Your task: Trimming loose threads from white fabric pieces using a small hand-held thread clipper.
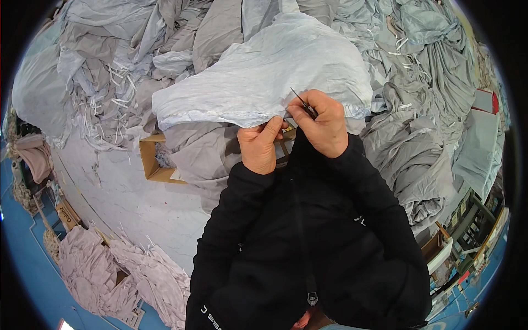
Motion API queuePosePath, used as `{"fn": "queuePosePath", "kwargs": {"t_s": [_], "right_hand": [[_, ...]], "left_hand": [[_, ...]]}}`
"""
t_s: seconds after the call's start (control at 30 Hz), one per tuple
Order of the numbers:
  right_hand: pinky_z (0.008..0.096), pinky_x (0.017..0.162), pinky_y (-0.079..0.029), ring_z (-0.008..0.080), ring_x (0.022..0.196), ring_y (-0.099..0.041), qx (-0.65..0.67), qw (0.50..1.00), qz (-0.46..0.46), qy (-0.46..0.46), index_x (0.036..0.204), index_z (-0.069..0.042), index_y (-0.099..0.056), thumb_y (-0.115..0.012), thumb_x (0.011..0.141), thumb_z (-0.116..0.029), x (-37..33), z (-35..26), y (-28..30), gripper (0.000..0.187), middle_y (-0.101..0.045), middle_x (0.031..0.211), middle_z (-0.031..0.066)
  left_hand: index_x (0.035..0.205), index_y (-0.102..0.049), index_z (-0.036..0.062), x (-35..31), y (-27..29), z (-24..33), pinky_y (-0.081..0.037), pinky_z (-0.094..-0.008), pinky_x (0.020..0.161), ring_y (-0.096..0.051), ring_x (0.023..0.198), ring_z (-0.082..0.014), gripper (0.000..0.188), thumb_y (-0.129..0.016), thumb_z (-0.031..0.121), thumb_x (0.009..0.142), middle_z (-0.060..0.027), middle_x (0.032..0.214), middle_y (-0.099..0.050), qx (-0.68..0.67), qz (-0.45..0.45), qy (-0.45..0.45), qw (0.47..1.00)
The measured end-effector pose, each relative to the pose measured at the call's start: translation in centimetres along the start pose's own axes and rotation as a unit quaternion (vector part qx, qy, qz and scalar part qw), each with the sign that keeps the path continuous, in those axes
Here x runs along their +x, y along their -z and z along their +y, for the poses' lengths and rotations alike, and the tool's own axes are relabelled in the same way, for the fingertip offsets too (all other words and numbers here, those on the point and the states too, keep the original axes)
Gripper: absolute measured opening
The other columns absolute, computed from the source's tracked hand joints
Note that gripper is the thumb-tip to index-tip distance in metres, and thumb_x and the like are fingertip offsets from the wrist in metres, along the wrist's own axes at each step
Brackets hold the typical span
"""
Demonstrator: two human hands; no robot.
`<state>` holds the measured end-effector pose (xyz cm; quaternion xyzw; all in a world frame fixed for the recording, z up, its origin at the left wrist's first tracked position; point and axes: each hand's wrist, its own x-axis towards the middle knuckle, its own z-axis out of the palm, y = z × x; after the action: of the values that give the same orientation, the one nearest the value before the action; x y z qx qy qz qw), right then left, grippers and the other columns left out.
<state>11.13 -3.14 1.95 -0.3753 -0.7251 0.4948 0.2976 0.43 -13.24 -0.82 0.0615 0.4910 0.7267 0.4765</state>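
A pale blue cloth [269, 71] is spread out in front of me, its gathered near edge running toward my hands. My left hand [258, 147] is closed, pinching that edge between thumb and fingers. Just to its right, my right hand [323, 125] is closed around small dark thread snips [306, 105], whose thin pointed tip sticks out up and left over the cloth. The right thumb and fingertip meet close to the cloth edge; whether they also pinch it, I cannot tell. Grey cloth [201, 151] hangs below the pale blue piece, left of my left hand.
Heaps of grey and pale blue cloth with white ties lie at the left [104, 71] and right [410, 148]. An open cardboard box [157, 175] sits on the pale marbled tabletop [126, 190]. Pinkish cloth [99, 275] is piled at lower left, above a blue floor [33, 264].
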Motion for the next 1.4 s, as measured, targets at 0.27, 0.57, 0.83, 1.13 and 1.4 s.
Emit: {"fn": "queuePosePath", "kwargs": {"t_s": [0.27, 0.57, 0.83, 1.13, 1.4], "right_hand": [[0.028, 0.057, -0.044, 0.014, 0.06, -0.055, -0.116, 0.985, 0.078, 0.1, 0.086, 0.0, -0.06, -0.068, 0.085, 0.0, 0.1, 1.6, 1.6, 0.008, -0.061, 0.072, 0.0074], [0.0226, 0.055, -0.042, 0.0096, 0.063, -0.057, 0.068, 0.996, 0.053, 0.001, 0.092, -0.001, -0.059, -0.061, 0.095, -0.007, -0.5, 1.2, 2.8, 0.006, -0.062, 0.078, 0.0022], [0.0217, 0.057, -0.045, 0.0104, 0.062, -0.058, 0.256, 0.965, -0.003, -0.059, 0.093, 0.0, -0.054, -0.057, 0.097, -0.006, -0.2, 0.1, 2.6, 0.007, -0.063, 0.081, 0.0058], [0.0233, 0.056, -0.046, 0.0113, 0.061, -0.057, 0.124, 0.99, -0.031, 0.055, 0.09, 0.002, -0.052, -0.058, 0.094, 0.002, -2.7, -1.7, 1.8, 0.007, -0.062, 0.079, 0.0088], [0.0242, 0.063, -0.045, 0.0112, 0.065, -0.056, 0.021, 0.999, -0.035, 0.03, 0.108, 0.0, -0.061, -0.062, 0.095, -0.011, -1.6, -0.9, 3.1, 0.017, -0.063, 0.085, 0.0067]], "left_hand": [[0.097, -0.065, -0.0007, 0.4, -0.1, 0.4, -0.045, -0.0231, 0.056, -0.063, 0.066, -0.0138, 0.009, -0.061, 0.007, 0.095, -0.0102, 0.078, -0.067, -0.033, -0.018, 0.05, 0.998], [0.104, -0.06, -0.0048, 0.7, -2.1, 0.5, -0.055, -0.027, 0.062, -0.069, 0.076, -0.0222, 0.017, -0.056, 0.011, 0.099, -0.0142, 0.089, -0.067, -0.072, -0.002, 0.074, 0.995], [0.1, -0.064, -0.0012, -2.7, -1.8, 2.3, -0.05, -0.0256, 0.056, -0.062, 0.07, -0.0128, 0.015, -0.07, 0.004, 0.087, -0.0078, 0.093, -0.064, 0.348, 0.023, 0.002, 0.937], [0.094, -0.07, 0.0013, 1.1, -2.5, 2.0, -0.052, -0.0338, 0.059, -0.063, 0.071, -0.0253, 0.026, -0.071, -0.009, 0.07, -0.0093, 0.081, -0.06, 0.516, -0.112, -0.449, 0.721], [0.083, -0.062, -0.0005, 0.9, -0.4, 2.5, -0.048, -0.0299, 0.056, -0.063, 0.063, -0.0228, 0.006, -0.068, -0.002, 0.085, -0.0111, 0.074, -0.063, 0.54, -0.026, -0.432, 0.722]]}}
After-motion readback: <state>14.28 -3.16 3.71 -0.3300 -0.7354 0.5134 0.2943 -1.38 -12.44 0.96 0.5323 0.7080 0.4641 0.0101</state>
